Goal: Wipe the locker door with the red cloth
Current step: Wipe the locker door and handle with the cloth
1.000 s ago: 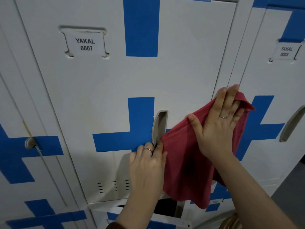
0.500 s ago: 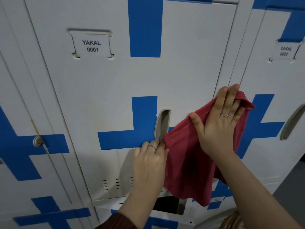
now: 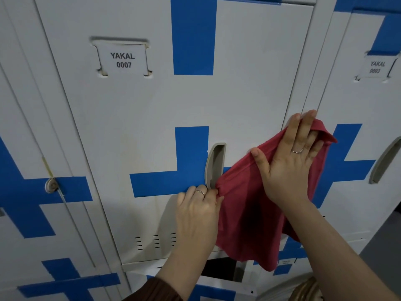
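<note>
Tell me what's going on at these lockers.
A person is working on the locker door labelled YAKAL 0007 with a red cloth. The right hand lies flat on the cloth, fingers straight, pressing it against the door's right edge. The left hand pinches a corner of the cloth just below the recessed handle. The rest of the cloth hangs loose below the hands.
</note>
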Action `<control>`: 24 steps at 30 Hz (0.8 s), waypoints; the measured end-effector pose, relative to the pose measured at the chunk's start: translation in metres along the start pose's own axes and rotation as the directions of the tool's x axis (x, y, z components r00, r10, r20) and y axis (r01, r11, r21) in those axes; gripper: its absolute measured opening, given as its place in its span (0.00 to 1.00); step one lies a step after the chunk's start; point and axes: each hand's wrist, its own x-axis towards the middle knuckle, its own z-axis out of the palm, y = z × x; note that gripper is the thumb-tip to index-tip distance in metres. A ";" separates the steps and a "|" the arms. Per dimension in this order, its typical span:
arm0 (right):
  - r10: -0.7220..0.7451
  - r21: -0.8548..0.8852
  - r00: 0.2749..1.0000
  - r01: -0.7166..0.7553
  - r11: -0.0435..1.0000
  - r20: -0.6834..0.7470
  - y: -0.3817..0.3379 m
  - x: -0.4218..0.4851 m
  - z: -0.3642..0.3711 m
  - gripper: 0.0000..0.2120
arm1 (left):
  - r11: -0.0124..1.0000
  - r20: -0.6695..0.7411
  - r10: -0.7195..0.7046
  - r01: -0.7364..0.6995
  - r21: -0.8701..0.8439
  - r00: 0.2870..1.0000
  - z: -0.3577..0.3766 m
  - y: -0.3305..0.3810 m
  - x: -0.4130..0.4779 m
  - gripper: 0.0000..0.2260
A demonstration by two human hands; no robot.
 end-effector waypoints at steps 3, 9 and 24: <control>0.000 -0.001 1.000 0.000 1.000 -0.003 0.000 0.000 0.000 0.42 | 0.998 0.024 0.015 -0.016 0.054 1.000 0.003 0.004 -0.002 0.14; 0.000 -0.009 1.000 0.000 1.000 -0.003 0.000 0.000 0.000 0.42 | 0.999 0.022 -0.032 0.031 0.037 0.999 -0.002 0.003 0.003 0.15; 0.004 -0.006 1.000 -0.004 1.000 0.006 0.000 0.001 0.000 0.42 | 1.000 -0.044 0.004 -0.003 0.007 0.999 -0.014 -0.003 -0.002 0.12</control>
